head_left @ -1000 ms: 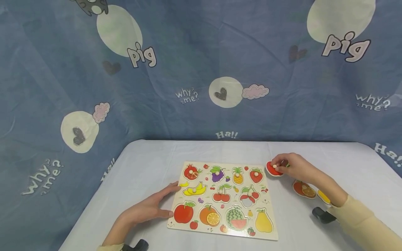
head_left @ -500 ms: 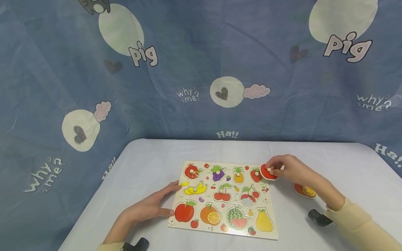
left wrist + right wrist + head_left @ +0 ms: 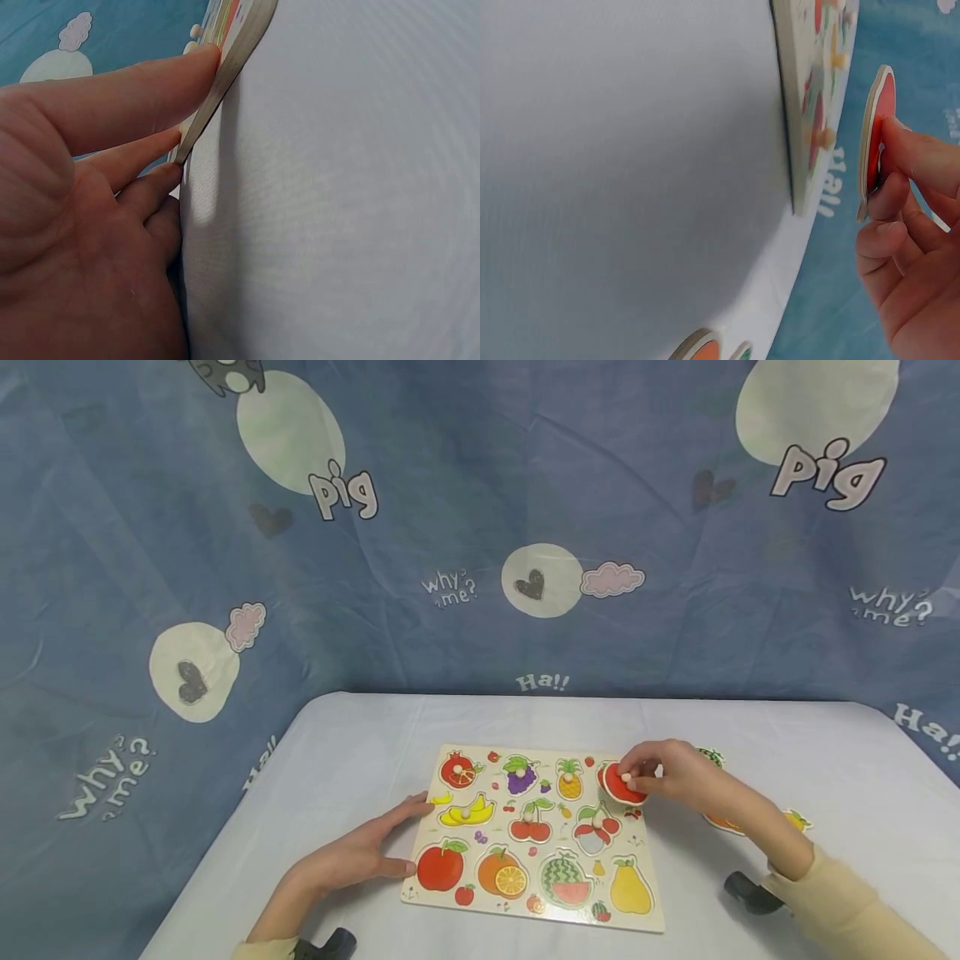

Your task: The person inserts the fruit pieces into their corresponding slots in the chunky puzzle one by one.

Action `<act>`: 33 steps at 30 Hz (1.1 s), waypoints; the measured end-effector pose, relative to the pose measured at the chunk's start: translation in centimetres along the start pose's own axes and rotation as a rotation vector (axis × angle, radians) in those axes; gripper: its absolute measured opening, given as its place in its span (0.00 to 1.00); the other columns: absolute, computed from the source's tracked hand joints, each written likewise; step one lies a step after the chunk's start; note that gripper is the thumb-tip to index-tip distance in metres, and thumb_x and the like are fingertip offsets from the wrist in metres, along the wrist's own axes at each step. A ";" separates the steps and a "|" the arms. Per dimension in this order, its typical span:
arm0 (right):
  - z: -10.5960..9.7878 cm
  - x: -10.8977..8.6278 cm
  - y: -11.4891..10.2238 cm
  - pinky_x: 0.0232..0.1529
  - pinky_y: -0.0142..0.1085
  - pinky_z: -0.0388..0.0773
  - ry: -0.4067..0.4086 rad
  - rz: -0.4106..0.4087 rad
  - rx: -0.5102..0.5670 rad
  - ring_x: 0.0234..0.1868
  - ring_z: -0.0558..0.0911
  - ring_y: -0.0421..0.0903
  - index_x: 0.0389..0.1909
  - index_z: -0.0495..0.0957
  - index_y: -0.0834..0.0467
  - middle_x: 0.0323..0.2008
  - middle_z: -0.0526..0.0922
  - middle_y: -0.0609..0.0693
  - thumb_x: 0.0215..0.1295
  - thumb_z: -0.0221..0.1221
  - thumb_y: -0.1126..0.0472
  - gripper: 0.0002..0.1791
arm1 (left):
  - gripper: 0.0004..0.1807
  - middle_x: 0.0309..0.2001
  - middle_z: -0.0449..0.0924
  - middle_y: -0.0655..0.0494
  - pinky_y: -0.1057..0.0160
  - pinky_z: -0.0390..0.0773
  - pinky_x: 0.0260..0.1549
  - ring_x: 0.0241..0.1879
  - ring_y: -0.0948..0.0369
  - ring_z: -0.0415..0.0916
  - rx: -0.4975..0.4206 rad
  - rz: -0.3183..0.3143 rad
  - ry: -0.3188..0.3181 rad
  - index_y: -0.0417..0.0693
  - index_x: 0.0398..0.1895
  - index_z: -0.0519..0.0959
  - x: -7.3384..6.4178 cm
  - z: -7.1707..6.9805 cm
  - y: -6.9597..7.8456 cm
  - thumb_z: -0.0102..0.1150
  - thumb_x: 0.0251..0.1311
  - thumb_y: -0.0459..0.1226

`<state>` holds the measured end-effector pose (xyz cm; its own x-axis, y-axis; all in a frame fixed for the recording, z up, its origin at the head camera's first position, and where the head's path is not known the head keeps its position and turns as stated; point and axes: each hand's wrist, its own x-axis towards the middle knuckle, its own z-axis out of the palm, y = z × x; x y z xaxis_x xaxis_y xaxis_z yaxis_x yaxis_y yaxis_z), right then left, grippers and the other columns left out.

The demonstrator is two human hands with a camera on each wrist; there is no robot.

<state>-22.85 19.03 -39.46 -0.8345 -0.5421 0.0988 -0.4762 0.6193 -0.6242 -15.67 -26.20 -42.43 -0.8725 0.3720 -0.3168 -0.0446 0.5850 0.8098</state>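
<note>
A wooden fruit puzzle board (image 3: pixel 551 835) lies on the white table. At its left edge my left hand (image 3: pixel 358 858) rests with thumb and fingers extended, their tips touching the rim, as the left wrist view of the hand (image 3: pixel 112 180) also shows. Over the board's upper right corner, my right hand (image 3: pixel 678 770) pinches the small knob of a red puzzle piece (image 3: pixel 617 787). That piece (image 3: pixel 879 135) is held up off the surface in the right wrist view, apart from the board (image 3: pixel 799 150). It partly covers the strawberry in the head view.
Right of the board, partly hidden by the right arm, lie a watermelon piece (image 3: pixel 711 757), an orange piece (image 3: pixel 722 823) and a yellow piece (image 3: pixel 797 819). A blue printed cloth (image 3: pixel 450 635) hangs behind the table.
My right hand has carried the red puzzle piece leftward from beside the board to above its upper right corner, uncovering the watermelon piece. My left hand stays at the board's left edge.
</note>
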 end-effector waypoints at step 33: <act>2.2 0.1 -6.1 0.34 0.32 0.78 -0.066 -0.080 0.076 0.33 0.77 0.40 0.40 0.82 0.47 0.32 0.79 0.39 0.62 0.65 0.68 0.12 | 0.44 0.78 0.47 0.51 0.30 0.46 0.65 0.75 0.44 0.42 -0.007 0.005 -0.002 0.58 0.72 0.65 -0.1 -0.1 -0.1 0.71 0.50 0.37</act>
<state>-19.45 13.94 -37.38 -0.7736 -0.6256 0.1010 -0.5160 0.5294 -0.6734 -15.67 -26.35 -42.42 -0.8719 0.3760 -0.3139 -0.0439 0.5783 0.8146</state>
